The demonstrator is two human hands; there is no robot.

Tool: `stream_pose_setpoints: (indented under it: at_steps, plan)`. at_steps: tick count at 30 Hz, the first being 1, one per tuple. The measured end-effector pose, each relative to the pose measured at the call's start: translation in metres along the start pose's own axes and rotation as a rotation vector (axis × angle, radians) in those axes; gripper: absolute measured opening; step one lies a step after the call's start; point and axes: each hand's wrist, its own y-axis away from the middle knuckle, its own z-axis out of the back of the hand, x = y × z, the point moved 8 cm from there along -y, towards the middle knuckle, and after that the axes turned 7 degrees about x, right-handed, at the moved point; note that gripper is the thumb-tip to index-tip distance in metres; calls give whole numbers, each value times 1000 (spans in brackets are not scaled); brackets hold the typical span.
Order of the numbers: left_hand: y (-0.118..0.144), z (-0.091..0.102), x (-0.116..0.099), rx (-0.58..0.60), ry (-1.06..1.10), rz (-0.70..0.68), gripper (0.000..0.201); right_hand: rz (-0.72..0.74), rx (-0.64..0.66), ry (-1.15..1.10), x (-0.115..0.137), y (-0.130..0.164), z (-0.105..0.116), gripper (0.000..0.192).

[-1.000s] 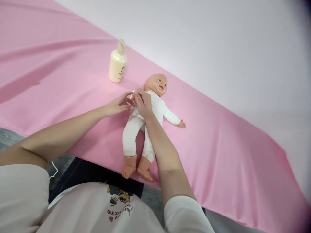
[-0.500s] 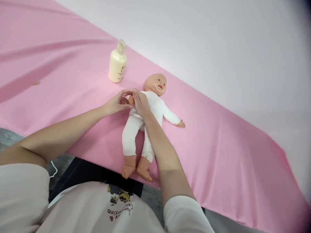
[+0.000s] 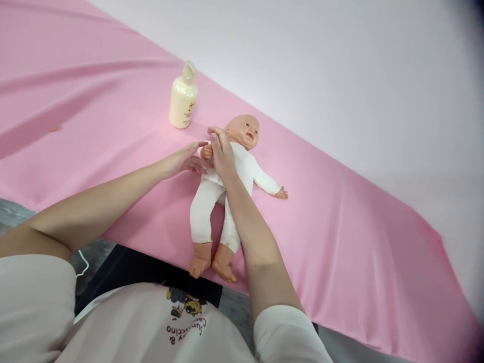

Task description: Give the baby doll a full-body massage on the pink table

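A baby doll (image 3: 242,161) in a white suit lies on its back, its head away from me and its feet near the table's front edge. My left hand (image 3: 185,160) is beside the doll's bent arm, its thumb and fingers apart on either side of the small fist (image 3: 206,151). My right hand (image 3: 224,154) lies over the doll's chest side and closes round the same arm, hiding most of the sleeve. The doll's other arm (image 3: 266,180) stretches out to the right on the cloth.
A cream pump bottle (image 3: 182,103) stands upright beyond my left hand. The pink cloth (image 3: 333,217) covers the table with soft folds. A white surface (image 3: 321,75) rises behind its far edge. A white cable (image 3: 83,263) hangs below at the left.
My right hand has slid up along the doll's arm towards the shoulder. My left fingers have spread and come away from the right hand. The doll's body and the bottle stay put.
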Motion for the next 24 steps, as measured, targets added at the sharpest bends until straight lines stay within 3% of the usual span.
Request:
stream_pose_setpoints:
  at_steps: [2, 10, 17, 24]
  plan:
    - [0, -2, -2, 17, 26, 2, 63, -54, -66, -25, -7, -1, 5, 48]
    - [-1, 6, -11, 16, -3, -53, 76, -143, -63, -16, -21, -1, 1, 58]
    - [0, 17, -23, -86, -72, -148, 53, -163, -59, -94, -26, -5, 2, 69]
    - [-1, 22, -22, -84, 41, -154, 46, -64, -86, -184, -22, -3, 8, 59]
